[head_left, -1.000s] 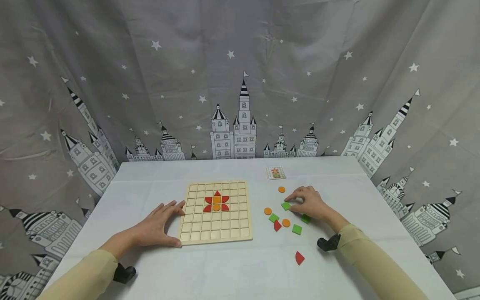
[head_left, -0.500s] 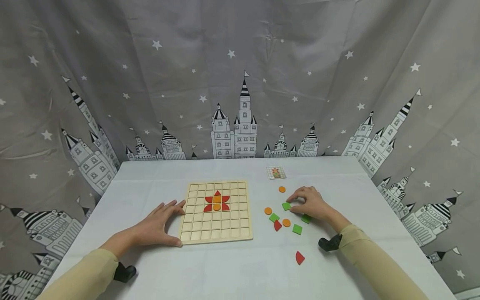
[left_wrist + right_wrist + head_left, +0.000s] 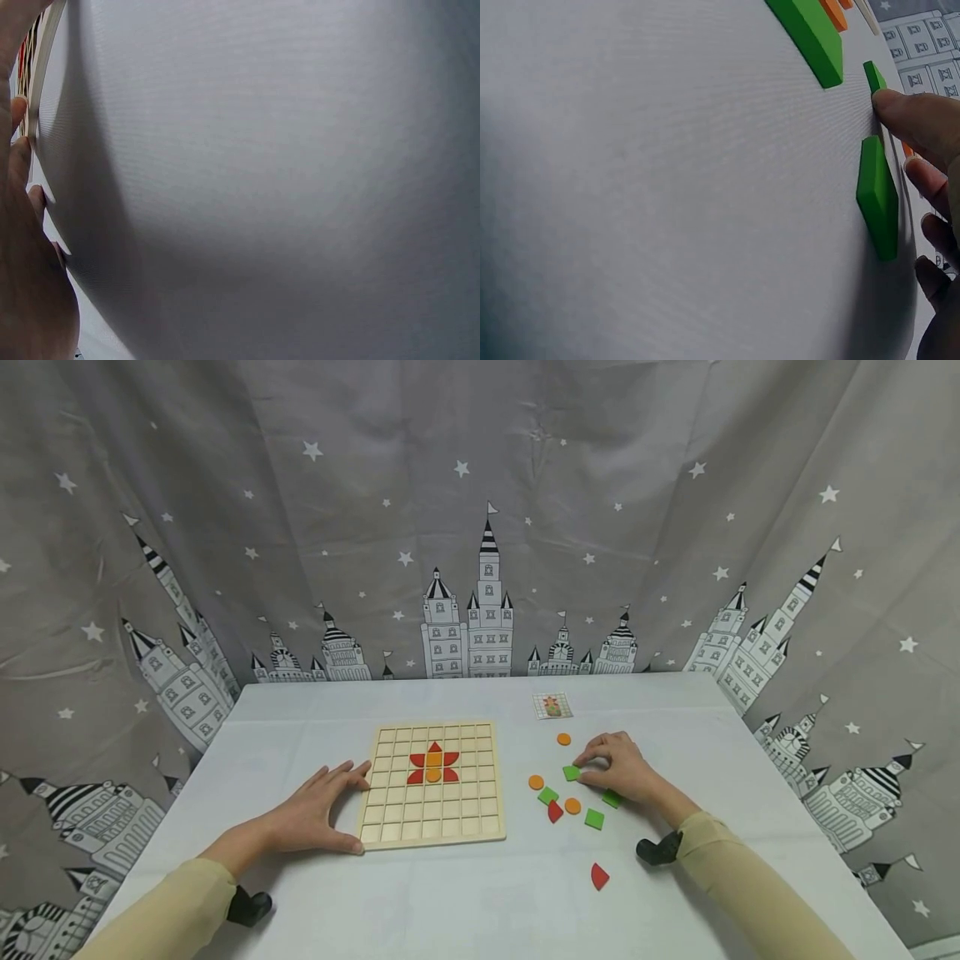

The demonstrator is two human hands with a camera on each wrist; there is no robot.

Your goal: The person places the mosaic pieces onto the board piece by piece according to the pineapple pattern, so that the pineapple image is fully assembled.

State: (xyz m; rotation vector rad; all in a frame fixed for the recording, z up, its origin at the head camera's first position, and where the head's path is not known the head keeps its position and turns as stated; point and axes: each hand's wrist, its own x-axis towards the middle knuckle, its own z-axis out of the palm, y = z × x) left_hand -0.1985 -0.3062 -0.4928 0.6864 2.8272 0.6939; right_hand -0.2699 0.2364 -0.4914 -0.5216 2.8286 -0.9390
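In the head view, the left hand [image 3: 318, 814] rests with its fingers spread apart at the left side of the wooden grid board [image 3: 431, 812], while the right hand [image 3: 621, 767] pinches a green square [image 3: 572, 772] between thumb and finger, to the right of this board. In the left wrist view, fingers reach the board's edge (only a narrow strip of it is visible). In the right wrist view, the thumb touches the green square, near two other green pieces [image 3: 877, 199] on the white table [image 3: 705, 195].
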